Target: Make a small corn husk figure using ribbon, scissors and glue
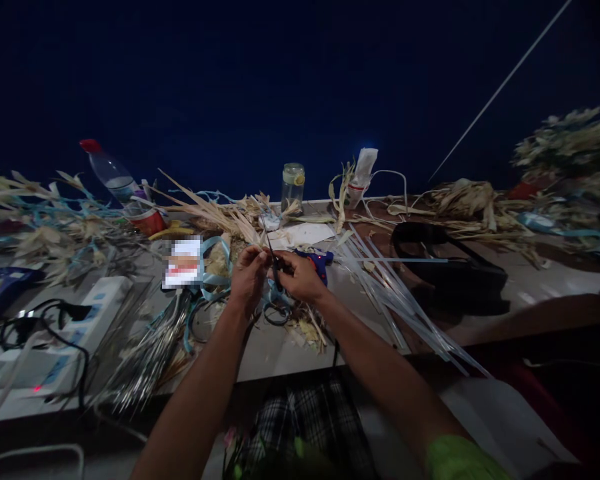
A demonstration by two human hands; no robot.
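dark slim tool (275, 271) btwn hands (301, 275), papery pointed husks (236, 224) behind

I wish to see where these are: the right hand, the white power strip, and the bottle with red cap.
Right hand (303, 275), head view: back of the hand.
White power strip (99, 313), head view: its upper face.
Bottle (112, 173), head view: its clear side.

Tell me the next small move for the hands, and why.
I'd probably ease the dark scissors, as they appear to be, a little away from the left hand: the right hand holds them with the blades pointing forward, very near the left fingertips, and whatever those fingertips may be pinching is too small to make out.
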